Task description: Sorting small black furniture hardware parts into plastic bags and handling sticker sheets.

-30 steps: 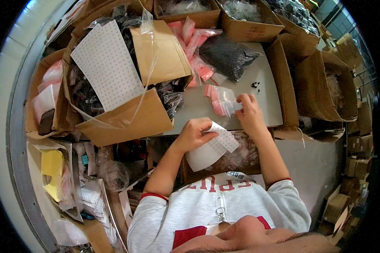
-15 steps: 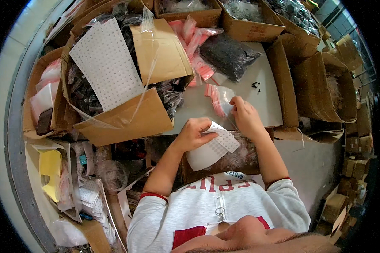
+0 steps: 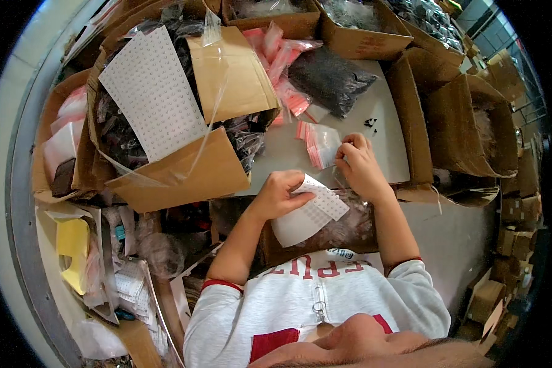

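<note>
My left hand (image 3: 282,195) pinches a white sticker sheet (image 3: 302,226) with rows of small printed marks; its upper part is folded over. Just right of it, my right hand (image 3: 360,165) has its fingers curled and pressed together at the right edge of a small stack of clear zip bags (image 3: 320,146) with red stripes. What those fingertips hold, if anything, is hidden. Several tiny black parts (image 3: 371,124) lie on the grey tabletop (image 3: 389,144), beyond my right hand.
A dark filled plastic bag (image 3: 331,80) and a heap of red-striped bags (image 3: 282,58) lie farther back. At left, a big carton (image 3: 184,175) holds black packets and another sticker sheet (image 3: 153,92). Open cartons (image 3: 466,129) line the right. Below my hands is a box of clear packets (image 3: 356,227).
My right hand has shifted slightly, its fingers now more curled at the right edge of the zip bags, whose clear parts show more fully. My left hand and the sheet stay nearly still.
</note>
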`<action>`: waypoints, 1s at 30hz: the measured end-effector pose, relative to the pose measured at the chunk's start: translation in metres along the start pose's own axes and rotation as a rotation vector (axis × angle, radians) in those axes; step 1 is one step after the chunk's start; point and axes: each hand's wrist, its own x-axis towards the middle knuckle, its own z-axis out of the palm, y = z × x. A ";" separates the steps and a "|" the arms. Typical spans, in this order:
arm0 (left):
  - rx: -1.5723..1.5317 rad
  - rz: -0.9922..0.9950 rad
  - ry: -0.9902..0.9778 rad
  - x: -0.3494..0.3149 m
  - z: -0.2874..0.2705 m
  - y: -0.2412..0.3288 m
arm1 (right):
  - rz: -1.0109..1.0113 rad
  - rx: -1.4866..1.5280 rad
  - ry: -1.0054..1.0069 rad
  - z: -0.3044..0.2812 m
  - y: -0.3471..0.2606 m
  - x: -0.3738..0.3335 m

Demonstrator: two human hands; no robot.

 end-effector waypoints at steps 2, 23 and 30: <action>-0.018 -0.018 -0.002 0.001 -0.001 0.004 | -0.011 -0.083 0.046 0.009 0.003 0.000; -0.124 -0.089 -0.021 -0.007 0.001 -0.012 | 0.367 0.056 0.056 -0.020 0.031 -0.032; -0.153 -0.122 0.015 -0.005 0.003 -0.009 | 0.444 0.060 0.033 -0.035 0.032 -0.055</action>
